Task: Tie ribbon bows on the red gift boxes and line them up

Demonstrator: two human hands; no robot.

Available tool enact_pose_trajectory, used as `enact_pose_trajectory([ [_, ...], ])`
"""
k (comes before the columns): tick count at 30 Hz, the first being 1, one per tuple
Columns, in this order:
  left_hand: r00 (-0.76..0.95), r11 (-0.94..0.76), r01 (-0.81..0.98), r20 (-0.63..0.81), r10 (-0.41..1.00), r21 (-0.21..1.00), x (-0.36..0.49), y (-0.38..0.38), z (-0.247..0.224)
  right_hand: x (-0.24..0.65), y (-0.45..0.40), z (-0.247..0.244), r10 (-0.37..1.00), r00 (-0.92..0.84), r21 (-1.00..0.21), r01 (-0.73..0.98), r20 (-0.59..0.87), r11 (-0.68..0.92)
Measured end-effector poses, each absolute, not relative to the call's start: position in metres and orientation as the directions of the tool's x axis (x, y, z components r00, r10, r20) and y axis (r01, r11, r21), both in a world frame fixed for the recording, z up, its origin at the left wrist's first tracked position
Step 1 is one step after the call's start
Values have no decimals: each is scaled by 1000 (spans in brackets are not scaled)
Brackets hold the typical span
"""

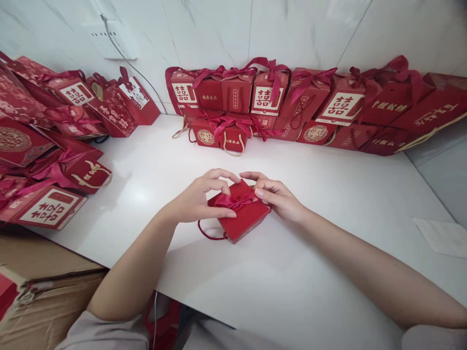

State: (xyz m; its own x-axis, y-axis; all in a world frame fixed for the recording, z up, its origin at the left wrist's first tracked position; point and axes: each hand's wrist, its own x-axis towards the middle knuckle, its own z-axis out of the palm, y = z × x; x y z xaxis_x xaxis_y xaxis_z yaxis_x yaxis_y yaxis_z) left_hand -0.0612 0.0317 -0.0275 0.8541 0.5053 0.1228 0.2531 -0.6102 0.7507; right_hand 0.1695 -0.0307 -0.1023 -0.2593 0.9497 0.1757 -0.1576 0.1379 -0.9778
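Note:
A small red gift box (248, 219) with a dark red cord handle rests on the white table in front of me. Across its top lies a bright red ribbon (239, 201) tied in a bow. My left hand (204, 197) is on the box's left side, thumb on the near face and index finger curled at the ribbon. At the right end of the bow, my right hand (275, 194) pinches the ribbon between thumb and fingers. The cord handle (211, 237) loops out to the left on the tabletop.
Rows of red gift boxes (270, 92) with ribbon bows stand along the tiled wall. More red boxes (54, 206) crowd the table's left side. An opened cardboard carton (54, 301) sits at the lower left. A pale paper (441, 236) lies at the right.

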Motion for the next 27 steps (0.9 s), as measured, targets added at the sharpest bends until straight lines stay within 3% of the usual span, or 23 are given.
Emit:
enact_pose_trajectory([
  [9, 838, -548, 238, 116, 534, 802, -62, 32, -26, 169, -31, -98, 950, -272, -980, -160, 156, 115],
  [18, 896, -368, 138, 43, 443, 920, -67, 36, -24, 169, -30, -100, 948, -271, -977, -174, 170, 126],
  [27, 895, -442, 180, 40, 444, 879, -63, 35, -26, 170, -33, -86, 942, -270, -979, -107, 199, 176],
])
